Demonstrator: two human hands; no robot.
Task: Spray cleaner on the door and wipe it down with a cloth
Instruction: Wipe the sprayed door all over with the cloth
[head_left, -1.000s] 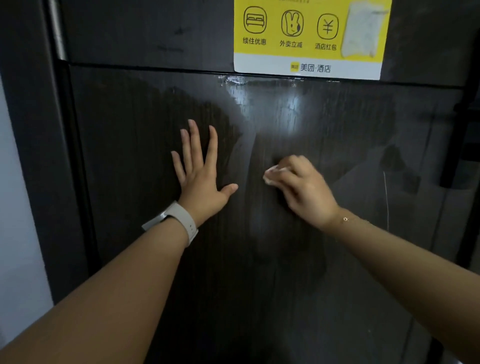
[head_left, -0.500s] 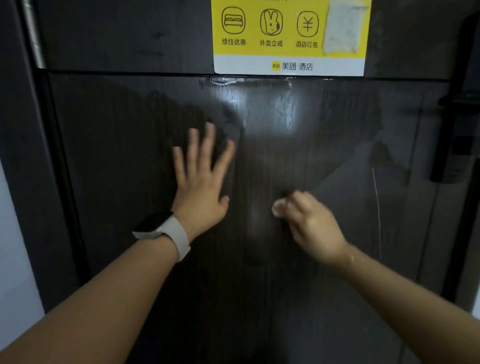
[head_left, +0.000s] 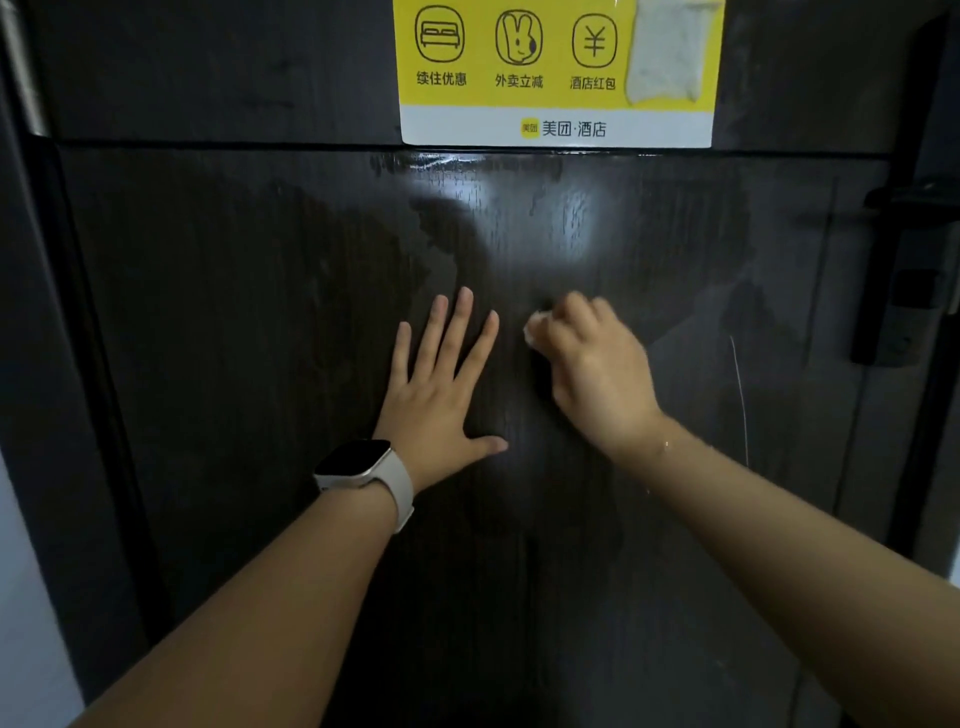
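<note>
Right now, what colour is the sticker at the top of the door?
Yellow with a white bottom strip, the sticker shows in the head view.

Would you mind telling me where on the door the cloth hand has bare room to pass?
Free: the door left of the left hand, and the stretch between the right hand and the handle. Crowded: the narrow gap between the hands, and upward under the sticker.
</note>
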